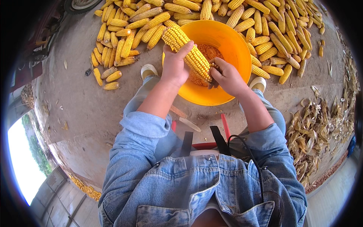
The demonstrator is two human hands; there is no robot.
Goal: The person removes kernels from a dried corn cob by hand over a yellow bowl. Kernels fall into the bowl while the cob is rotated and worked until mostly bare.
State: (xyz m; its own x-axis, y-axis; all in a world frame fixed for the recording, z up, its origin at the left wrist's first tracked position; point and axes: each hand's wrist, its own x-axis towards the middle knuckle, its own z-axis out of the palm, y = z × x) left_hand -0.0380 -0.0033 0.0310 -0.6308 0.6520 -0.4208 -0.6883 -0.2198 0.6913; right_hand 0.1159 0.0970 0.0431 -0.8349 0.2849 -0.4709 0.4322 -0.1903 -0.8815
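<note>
My left hand (177, 63) is closed around the middle of a yellow corn cob (195, 58), its thumb lying along the kernels. The cob slants over a yellow plastic bucket (238, 76), its lower end towards my right hand (225, 73). The fingers of that hand are bent against the cob's lower end, where some kernels look loose or dark; whether they pinch kernels or the cob's tip is hard to tell. Loose orange kernels (198, 79) lie in the bottom of the bucket, partly hidden by the cob and both hands.
A large heap of corn cobs (266, 42) spreads behind and beside the bucket. My shoes (149, 70) flank it. Two bare cobs (190, 124) lie on the concrete floor near red seat legs (225, 126). Dry husks (309, 133) are piled at right; a wheel (80, 4) stands top left.
</note>
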